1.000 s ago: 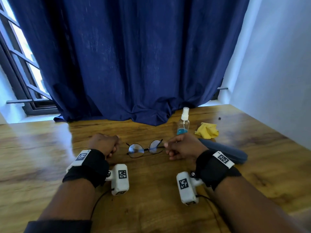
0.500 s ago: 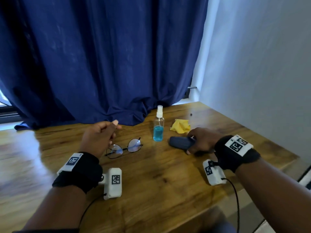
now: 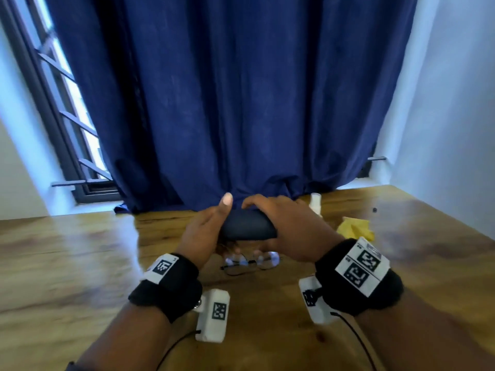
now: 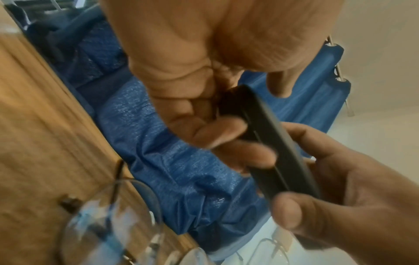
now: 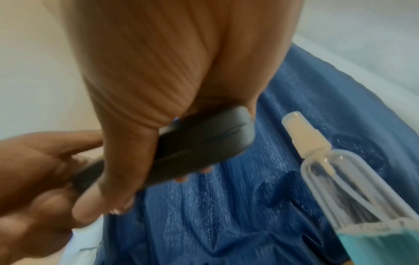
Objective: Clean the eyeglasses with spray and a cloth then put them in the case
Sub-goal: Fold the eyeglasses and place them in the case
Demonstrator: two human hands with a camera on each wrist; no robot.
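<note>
while both hands lift the dark glasses case (image 3: 247, 228) above the table (image 3: 67, 263), left hand (image 3: 203, 236) and right hand (image 3: 289, 231) fingers curl round its ends; eyeglasses (image 3: 251, 262) lie at 6 o'clock below.

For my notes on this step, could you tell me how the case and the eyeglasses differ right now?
The case is held in the air by the left hand and right hand; the eyeglasses lie untouched on the table. The case is dark, opaque and shut; the eyeglasses are thin-framed, with clear lenses. The eyeglasses lie below the case, nearer the person. Both sit at the table's middle.
</note>
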